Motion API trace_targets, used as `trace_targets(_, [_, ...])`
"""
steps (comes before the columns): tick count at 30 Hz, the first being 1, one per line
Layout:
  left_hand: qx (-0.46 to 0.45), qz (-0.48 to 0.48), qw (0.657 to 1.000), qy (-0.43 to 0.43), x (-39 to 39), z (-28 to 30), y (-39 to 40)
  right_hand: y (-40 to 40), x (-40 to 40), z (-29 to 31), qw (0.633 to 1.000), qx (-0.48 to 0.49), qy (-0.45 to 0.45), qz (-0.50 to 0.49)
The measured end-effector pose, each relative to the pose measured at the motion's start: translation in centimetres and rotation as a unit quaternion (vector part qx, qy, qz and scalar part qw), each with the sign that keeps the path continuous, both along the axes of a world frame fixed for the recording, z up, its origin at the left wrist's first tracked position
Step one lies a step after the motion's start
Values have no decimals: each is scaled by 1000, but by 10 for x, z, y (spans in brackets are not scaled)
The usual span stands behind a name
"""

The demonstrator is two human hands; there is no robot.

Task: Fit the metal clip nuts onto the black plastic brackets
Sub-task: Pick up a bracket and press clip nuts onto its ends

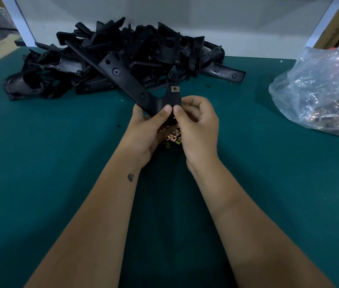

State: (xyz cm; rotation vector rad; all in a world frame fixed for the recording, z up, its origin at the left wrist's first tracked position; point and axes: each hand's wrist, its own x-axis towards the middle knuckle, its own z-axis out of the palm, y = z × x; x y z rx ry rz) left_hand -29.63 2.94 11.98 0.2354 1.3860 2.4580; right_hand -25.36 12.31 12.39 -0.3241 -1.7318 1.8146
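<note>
A black plastic bracket (131, 82) is held up over the middle of the green table. My left hand (147, 129) grips its lower end, thumb on the front. My right hand (195, 125) pinches the same end from the right with thumb and curled fingers. One metal clip nut (175, 88) sits on the bracket's short arm. A small heap of loose brass-coloured clip nuts (173, 138) lies on the table under my hands, partly hidden by them.
A big pile of black brackets (110, 57) lies at the back of the green table (50, 163). A clear plastic bag (320, 94) holding clip nuts stands at the right. Two stray nuts (208, 85) lie near the pile. A white wall closes the back.
</note>
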Motion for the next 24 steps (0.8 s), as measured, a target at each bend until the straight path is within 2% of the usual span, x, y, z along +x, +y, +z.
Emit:
trace_targets(3, [47,-3,998,-27,-3,0,-2,-8,2,0,997,66,-2,-26])
trace_targets(8, [73,12,997,-27,-6,-3,-4,-12,2,-2,978,201,-42,-45])
trace_targets(12, [76,14,996,-33,-8,-5,-5,-9,1,-4,960,267,-44,-76])
trace_targets(24, [61,-17,998,-21,-6,-4,-3,-6,2,-4,945,310,-25,-106])
